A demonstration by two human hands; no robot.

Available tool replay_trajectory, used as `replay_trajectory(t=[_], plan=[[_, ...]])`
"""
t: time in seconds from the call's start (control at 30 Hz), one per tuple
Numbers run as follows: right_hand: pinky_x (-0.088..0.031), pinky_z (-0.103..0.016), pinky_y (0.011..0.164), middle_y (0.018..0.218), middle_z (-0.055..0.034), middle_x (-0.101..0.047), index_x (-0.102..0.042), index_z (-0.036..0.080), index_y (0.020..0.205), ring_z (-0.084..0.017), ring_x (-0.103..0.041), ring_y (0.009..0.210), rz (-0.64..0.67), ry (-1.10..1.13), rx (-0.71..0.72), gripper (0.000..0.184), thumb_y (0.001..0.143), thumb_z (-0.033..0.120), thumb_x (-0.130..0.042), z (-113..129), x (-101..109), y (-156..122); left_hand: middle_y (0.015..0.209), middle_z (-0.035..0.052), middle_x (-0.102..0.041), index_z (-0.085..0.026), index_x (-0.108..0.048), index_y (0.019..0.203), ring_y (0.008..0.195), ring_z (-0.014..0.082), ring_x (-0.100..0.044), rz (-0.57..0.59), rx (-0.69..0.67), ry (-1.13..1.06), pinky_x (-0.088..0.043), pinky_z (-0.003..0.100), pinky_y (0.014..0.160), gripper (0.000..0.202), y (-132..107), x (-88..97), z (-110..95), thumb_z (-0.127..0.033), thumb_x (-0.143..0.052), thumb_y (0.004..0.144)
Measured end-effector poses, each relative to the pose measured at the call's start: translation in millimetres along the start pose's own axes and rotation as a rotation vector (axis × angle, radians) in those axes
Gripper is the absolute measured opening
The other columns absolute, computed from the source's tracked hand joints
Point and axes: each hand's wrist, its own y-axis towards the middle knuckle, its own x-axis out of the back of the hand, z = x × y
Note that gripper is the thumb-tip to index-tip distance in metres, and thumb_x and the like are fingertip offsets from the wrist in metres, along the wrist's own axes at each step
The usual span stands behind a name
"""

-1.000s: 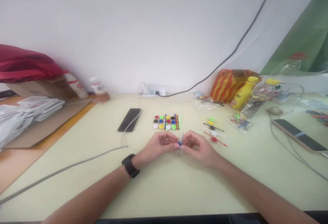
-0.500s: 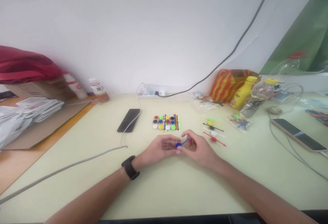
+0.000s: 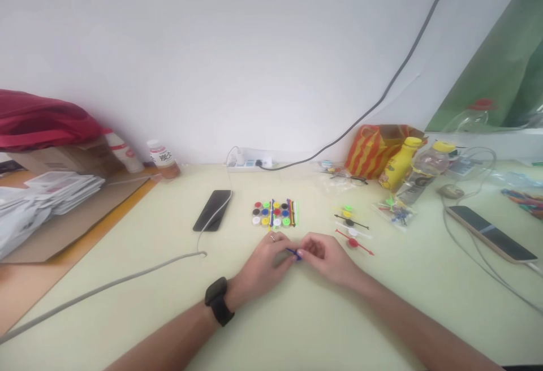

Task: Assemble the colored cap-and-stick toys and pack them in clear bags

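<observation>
My left hand point(image 3: 265, 261), with a ring and a black watch, is closed at the fingertips around one end of a blue arrow spinner point(image 3: 298, 255). My right hand point(image 3: 328, 258) pinches the same spinner near its round hub, thumb and forefinger together. Fingers cover much of the piece. Beyond my hands lie rows of coloured round bases point(image 3: 277, 212), with thin coloured arrows point(image 3: 292, 212) among and beside them. To the right of my right hand are several arrow-and-disc spinners, including a red spinner point(image 3: 353, 242) and a black spinner point(image 3: 350, 223).
A black phone point(image 3: 212, 210) lies left of the bases, crossed by a white cable. Another phone point(image 3: 492, 233) is at the right among cables. A bag of small parts point(image 3: 394, 214), a yellow bottle point(image 3: 399, 162) and a striped bag point(image 3: 365, 147) stand at the back right.
The blue spinner has turned: its arrow stuck out to the upper right and now runs left into my left fingers. My left hand has closed in over it. The view has tilted slightly.
</observation>
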Motion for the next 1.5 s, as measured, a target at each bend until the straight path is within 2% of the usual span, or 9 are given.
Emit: replay_trajectory(t=[0.2, 0.47, 0.77, 0.9, 1.03, 1.13, 1.3, 1.5], plan=[[-0.045, -0.030, 0.067, 0.085, -0.0046, -0.065, -0.074, 0.022, 0.086, -0.020, -0.060, 0.084, -0.016, -0.239, 0.099, 0.007, 0.086, 0.028, -0.072, 3.4, 1.6, -2.2, 0.093, 0.0055, -0.065, -0.025, -0.074, 0.107, 0.097, 0.0223, -0.057, 0.004, 0.025, 0.036, -0.047, 0.035, 0.087, 0.020, -1.9, 1.4, -3.5, -0.018, -0.060, 0.095], [-0.047, -0.031, 0.067, 0.091, -0.0074, -0.065, -0.079, 0.024, 0.088, -0.023, -0.061, 0.089, 0.014, -0.168, 0.035, 0.012, 0.087, 0.035, -0.074, 0.1, 4.4, 0.0, 0.096, 0.0062, -0.064, -0.024, -0.073, 0.106, 0.099, 0.0229, -0.056, 0.010, 0.052, 0.014, -0.047, 0.037, 0.090, 0.019, -3.1, -0.1, -1.6, -0.015, -0.059, 0.095], [-0.048, -0.036, 0.085, 0.096, -0.0061, -0.063, -0.075, 0.024, 0.085, -0.023, -0.059, 0.094, 0.025, -0.213, 0.061, 0.013, 0.091, 0.034, -0.070, 3.5, 2.5, -4.1, 0.095, 0.0062, -0.060, -0.019, -0.063, 0.089, 0.095, 0.0232, -0.054, 0.034, 0.085, 0.029, -0.048, 0.036, 0.085, 0.011, 2.0, 2.7, -5.3, -0.010, -0.058, 0.091], [-0.048, -0.035, 0.083, 0.093, -0.0054, -0.063, -0.072, 0.023, 0.085, -0.023, -0.060, 0.093, 0.025, -0.199, 0.036, 0.010, 0.090, 0.032, -0.069, 4.5, 1.5, -4.6, 0.100, 0.0072, -0.061, -0.021, -0.060, 0.098, 0.098, 0.0246, -0.054, 0.042, 0.038, 0.069, -0.046, 0.039, 0.089, 0.013, 0.6, 3.3, -6.4, -0.010, -0.053, 0.093], [-0.048, -0.034, 0.081, 0.092, -0.0050, -0.064, -0.068, 0.023, 0.088, -0.023, -0.061, 0.091, 0.016, -0.201, 0.025, 0.003, 0.086, 0.024, -0.070, 4.9, -0.2, -4.1, 0.104, 0.0071, -0.062, -0.023, -0.061, 0.106, 0.101, 0.0252, -0.055, 0.061, 0.061, 0.044, -0.046, 0.040, 0.094, 0.020, -0.1, 6.7, -10.0, -0.010, -0.054, 0.092], [-0.048, -0.035, 0.082, 0.093, -0.0054, -0.065, -0.065, 0.022, 0.089, -0.023, -0.060, 0.092, 0.005, -0.212, 0.033, 0.008, 0.083, 0.017, -0.067, 4.0, -2.2, -4.5, 0.106, 0.0070, -0.062, -0.024, -0.063, 0.111, 0.104, 0.0250, -0.056, 0.061, 0.074, -0.009, -0.046, 0.040, 0.097, 0.029, -0.4, 9.7, -11.8, -0.008, -0.058, 0.087], [-0.049, -0.036, 0.080, 0.093, -0.0061, -0.064, -0.065, 0.024, 0.094, -0.025, -0.060, 0.091, 0.032, -0.246, 0.042, 0.018, 0.080, 0.013, -0.064, 1.5, -4.2, -6.3, 0.104, 0.0068, -0.062, -0.026, -0.068, 0.108, 0.104, 0.0246, -0.056, 0.075, 0.130, -0.049, -0.048, 0.040, 0.097, 0.031, -1.3, 10.3, -10.9, -0.007, -0.063, 0.084], [-0.049, -0.036, 0.079, 0.090, -0.0054, -0.061, -0.063, 0.024, 0.093, -0.025, -0.059, 0.089, 0.041, -0.274, 0.015, 0.017, 0.080, 0.013, -0.061, 0.6, -5.6, -8.8, 0.104, 0.0069, -0.061, -0.025, -0.068, 0.107, 0.105, 0.0242, -0.056, 0.083, 0.176, -0.066, -0.047, 0.039, 0.099, 0.031, -0.9, 10.1, -12.9, -0.007, -0.065, 0.082]])
